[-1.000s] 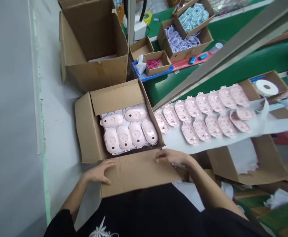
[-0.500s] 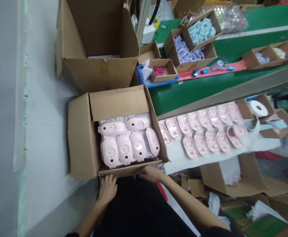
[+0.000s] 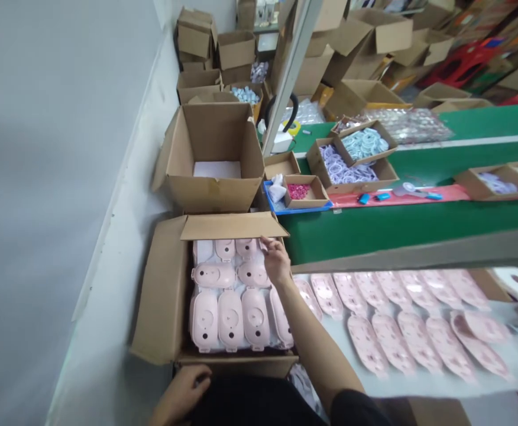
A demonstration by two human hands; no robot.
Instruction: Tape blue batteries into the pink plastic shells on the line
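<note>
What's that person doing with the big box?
A person has the right hand at the edge of the far flap of a cardboard box. The left hand is by the box's near left corner. Inside, pink cases sit in rows, and the box is open. To the right, pink shells are laid out in two rows.

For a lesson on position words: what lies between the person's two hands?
The near carton edge and several pink cases, seen in the head view.
</note>
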